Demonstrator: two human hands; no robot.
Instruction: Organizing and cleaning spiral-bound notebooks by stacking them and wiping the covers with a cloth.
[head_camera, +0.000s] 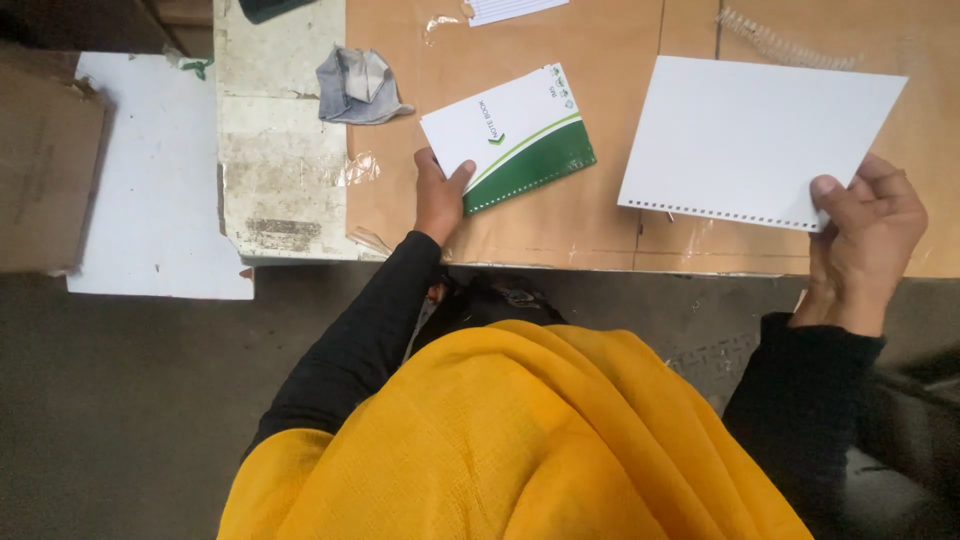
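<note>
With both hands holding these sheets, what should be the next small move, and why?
Probably bring the white punched sheet in the right hand over the green-and-white printed cover under the left hand. Both have punched edges facing the person, and they lie apart on the brown table.

White-and-green booklet cover (510, 135) flat, tilted on brown tabletop; plain white punched sheet (750, 140) rightward.
</note>
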